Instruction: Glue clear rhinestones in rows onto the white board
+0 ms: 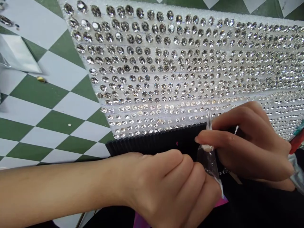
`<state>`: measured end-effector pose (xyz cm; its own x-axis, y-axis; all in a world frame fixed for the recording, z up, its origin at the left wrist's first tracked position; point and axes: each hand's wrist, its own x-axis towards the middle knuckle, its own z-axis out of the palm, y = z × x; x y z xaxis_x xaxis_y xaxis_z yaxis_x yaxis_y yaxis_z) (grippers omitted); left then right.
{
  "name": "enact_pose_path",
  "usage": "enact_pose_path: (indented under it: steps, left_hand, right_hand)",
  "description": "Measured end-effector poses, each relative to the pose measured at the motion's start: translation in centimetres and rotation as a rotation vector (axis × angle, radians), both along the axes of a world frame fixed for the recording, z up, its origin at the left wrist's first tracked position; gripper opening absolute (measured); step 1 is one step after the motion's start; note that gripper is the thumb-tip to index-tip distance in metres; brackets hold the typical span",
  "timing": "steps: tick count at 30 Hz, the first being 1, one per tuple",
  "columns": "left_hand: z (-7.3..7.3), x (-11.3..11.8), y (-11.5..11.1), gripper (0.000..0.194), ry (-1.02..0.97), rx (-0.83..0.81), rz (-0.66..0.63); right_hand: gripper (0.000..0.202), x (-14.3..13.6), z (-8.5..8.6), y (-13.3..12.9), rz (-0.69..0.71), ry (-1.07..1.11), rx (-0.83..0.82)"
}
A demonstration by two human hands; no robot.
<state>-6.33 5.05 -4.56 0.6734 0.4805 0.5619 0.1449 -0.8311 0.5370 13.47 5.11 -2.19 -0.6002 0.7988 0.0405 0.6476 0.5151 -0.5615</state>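
A small clear plastic bag [209, 158] is stretched between my two hands, in front of the foam board. My right hand [251, 142] pinches the bag's upper edge between thumb and finger. Something small and pale shows inside the bag, just below the thumb. My left hand [175, 186] is closed in a fist around the bag's lower end; its fingertips are hidden from me. Beyond both hands lies a white foam board [152, 6] set with many rows of clear rhinestones [147, 63]. Pink and purple material [221, 201] peeks out under the left hand.
A black ridged strip [152, 141] runs along the board's near edge. The green and white checkered tabletop [40, 91] carries a clear packet [19, 53], a gold stone [41, 79] and a small white bead [69, 124]. A red and teal object [296, 139] sits at the right edge.
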Motion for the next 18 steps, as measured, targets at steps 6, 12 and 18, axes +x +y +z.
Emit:
enact_pose_path:
  steps: [6,12,18]
  left_hand:
    - [-0.15,-0.20,-0.11,0.021,-0.003,0.032,-0.005]
    - [0.01,-0.18,-0.27,0.022,-0.018,0.043,0.039]
    - [0.09,-0.11,-0.26,0.023,-0.007,0.031,0.036]
  right_hand:
    - [0.012,-0.35,-0.09,0.29,0.003,0.057,-0.003]
    - [0.011,-0.33,0.21,0.22,-0.015,0.037,-0.044]
    - [0.012,-0.34,0.48,0.17,-0.013,-0.006,-0.052]
